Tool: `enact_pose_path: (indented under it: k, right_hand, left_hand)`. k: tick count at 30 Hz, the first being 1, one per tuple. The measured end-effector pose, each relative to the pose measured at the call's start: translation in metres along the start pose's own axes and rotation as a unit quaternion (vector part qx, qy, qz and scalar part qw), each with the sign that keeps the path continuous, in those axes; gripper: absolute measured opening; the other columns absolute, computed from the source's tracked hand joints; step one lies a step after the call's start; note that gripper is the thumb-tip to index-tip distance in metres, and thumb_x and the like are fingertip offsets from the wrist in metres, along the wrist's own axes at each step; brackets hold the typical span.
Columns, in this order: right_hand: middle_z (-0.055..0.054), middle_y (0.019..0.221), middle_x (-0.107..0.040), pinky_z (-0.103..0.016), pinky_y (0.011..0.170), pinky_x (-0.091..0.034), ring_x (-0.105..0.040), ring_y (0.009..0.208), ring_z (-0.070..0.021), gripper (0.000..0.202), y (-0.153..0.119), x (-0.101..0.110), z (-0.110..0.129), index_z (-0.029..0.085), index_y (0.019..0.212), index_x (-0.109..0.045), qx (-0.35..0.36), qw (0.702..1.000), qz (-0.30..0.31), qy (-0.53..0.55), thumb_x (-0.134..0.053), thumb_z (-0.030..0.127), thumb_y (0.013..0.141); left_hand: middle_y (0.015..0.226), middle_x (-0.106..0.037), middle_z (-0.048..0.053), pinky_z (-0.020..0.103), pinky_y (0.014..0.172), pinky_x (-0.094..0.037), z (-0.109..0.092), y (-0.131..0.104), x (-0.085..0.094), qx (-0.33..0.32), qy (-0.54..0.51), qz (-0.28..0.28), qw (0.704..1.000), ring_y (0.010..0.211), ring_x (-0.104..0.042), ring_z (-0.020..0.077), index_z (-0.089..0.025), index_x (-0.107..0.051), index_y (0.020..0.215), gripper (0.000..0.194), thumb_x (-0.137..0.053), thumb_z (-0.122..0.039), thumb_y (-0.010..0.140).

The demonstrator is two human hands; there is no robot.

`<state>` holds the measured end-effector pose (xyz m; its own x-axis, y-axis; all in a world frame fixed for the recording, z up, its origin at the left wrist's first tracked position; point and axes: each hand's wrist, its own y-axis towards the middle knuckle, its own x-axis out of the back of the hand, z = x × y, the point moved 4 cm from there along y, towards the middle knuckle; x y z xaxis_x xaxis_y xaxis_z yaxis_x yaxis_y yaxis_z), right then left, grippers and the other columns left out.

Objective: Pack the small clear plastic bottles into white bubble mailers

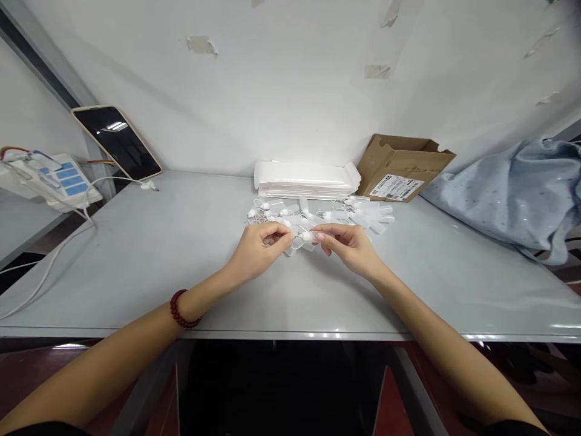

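Observation:
Between my two hands is a small clear plastic piece with a white cap and a thin loop (307, 237). My left hand (259, 247) pinches the loop side between thumb and fingertips. On the other side, the thumb and index finger of my right hand (347, 243) are closed on the clear body of the same piece. Just behind my hands lies a loose pile of similar translucent pieces (363, 212) with white caps and loops, spread on the grey table (181, 206). My fingers cover part of the pile.
A stack of white packets (306, 177) stands against the wall. Right of it are an open cardboard box (402, 166) and a light blue cloth bag (508, 191). At the left, a phone (118, 142) leans near a power strip (68, 178) and white cables (49, 266).

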<state>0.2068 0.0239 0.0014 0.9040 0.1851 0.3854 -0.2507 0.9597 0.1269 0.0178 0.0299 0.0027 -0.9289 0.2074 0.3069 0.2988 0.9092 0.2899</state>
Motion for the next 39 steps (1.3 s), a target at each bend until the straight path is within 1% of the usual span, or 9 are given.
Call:
enact_pose_path:
  k: [5, 11, 18, 22, 26, 30, 34, 39]
  right_hand:
    - [0.0, 0.059, -0.058, -0.026, 0.052, -0.037, -0.046, 0.053, -0.0104, 0.035, -0.001, -0.002, -0.001, 0.015, 0.099, -0.074, -0.003, 1.0, -0.002, 0.003, -0.062, 0.044, 0.084]
    - [0.0, 0.061, -0.06, -0.025, 0.052, -0.037, -0.046, 0.052, -0.0095, 0.033, -0.002, -0.003, 0.001, 0.015, 0.099, -0.074, 0.007, 1.0, 0.002, 0.009, -0.062, 0.042, 0.084]
    - [0.0, 0.06, -0.059, -0.025, 0.052, -0.037, -0.045, 0.052, -0.0091, 0.033, -0.001, -0.002, 0.003, 0.014, 0.098, -0.074, 0.008, 1.0, 0.007, 0.02, -0.062, 0.041, 0.084]
    - [0.0, 0.061, -0.06, -0.026, 0.053, -0.038, -0.047, 0.054, -0.0101, 0.032, -0.001, 0.003, 0.006, 0.015, 0.098, -0.074, 0.025, 0.999, -0.002, 0.026, -0.063, 0.042, 0.083]
    - [0.001, 0.057, -0.057, -0.027, 0.053, -0.037, -0.047, 0.054, -0.0104, 0.032, 0.0, 0.007, 0.008, 0.016, 0.095, -0.075, 0.032, 0.999, -0.015, 0.017, -0.063, 0.044, 0.083]
    - [0.001, 0.054, -0.056, -0.027, 0.052, -0.037, -0.046, 0.053, -0.0106, 0.035, 0.0, 0.007, 0.006, 0.015, 0.098, -0.074, 0.026, 1.0, -0.008, 0.012, -0.063, 0.046, 0.083]
    - [0.0, 0.059, -0.059, -0.026, 0.052, -0.037, -0.047, 0.053, -0.0098, 0.034, -0.001, 0.004, 0.005, 0.014, 0.099, -0.074, 0.021, 1.0, 0.0, 0.012, -0.063, 0.043, 0.083]
    - [0.0, 0.063, -0.061, -0.025, 0.049, -0.035, -0.045, 0.051, -0.0085, 0.032, -0.001, 0.001, 0.005, 0.014, 0.099, -0.074, 0.014, 1.0, 0.005, 0.003, -0.062, 0.039, 0.084]
  left_hand:
    - [0.068, -0.068, 0.001, 0.021, 0.059, -0.05, 0.0, -0.001, 0.0, -0.008, 0.007, -0.001, 1.0, 0.061, -0.061, 0.0115, -0.017, -0.067, 0.072, 0.013, -0.06, -0.021, 0.082]
    - [0.067, -0.066, 0.0, 0.019, 0.059, -0.048, 0.001, -0.001, -0.001, -0.011, 0.004, 0.005, 1.0, 0.06, -0.058, 0.0097, -0.016, -0.067, 0.07, 0.015, -0.06, -0.02, 0.082]
    - [0.066, -0.065, 0.0, 0.019, 0.058, -0.048, 0.0, -0.001, -0.002, -0.004, -0.017, 0.011, 1.0, 0.06, -0.059, 0.0096, -0.015, -0.067, 0.07, 0.017, -0.06, -0.023, 0.083]
    - [0.065, -0.065, 0.001, 0.021, 0.06, -0.048, 0.002, 0.0, 0.0, -0.006, -0.025, -0.012, 1.0, 0.06, -0.059, 0.0101, -0.015, -0.068, 0.069, 0.027, -0.053, -0.026, 0.088]
    - [0.068, -0.066, 0.001, 0.022, 0.059, -0.048, 0.004, 0.0, 0.002, 0.004, -0.027, -0.026, 0.999, 0.06, -0.059, 0.0102, -0.015, -0.07, 0.075, 0.026, -0.052, -0.026, 0.089]
    - [0.067, -0.066, 0.001, 0.021, 0.058, -0.048, 0.001, -0.001, 0.001, 0.006, -0.026, -0.015, 1.0, 0.06, -0.059, 0.01, -0.015, -0.069, 0.073, 0.022, -0.055, -0.025, 0.087]
    - [0.067, -0.065, 0.0, 0.02, 0.06, -0.047, -0.002, -0.001, -0.002, -0.005, -0.023, 0.0, 1.0, 0.061, -0.058, 0.0092, -0.015, -0.066, 0.069, 0.02, -0.059, -0.024, 0.085]
    - [0.066, -0.064, 0.0, 0.02, 0.06, -0.047, 0.0, -0.001, -0.003, 0.005, -0.027, 0.011, 1.0, 0.061, -0.057, 0.0092, -0.015, -0.066, 0.068, 0.02, -0.058, -0.022, 0.085]
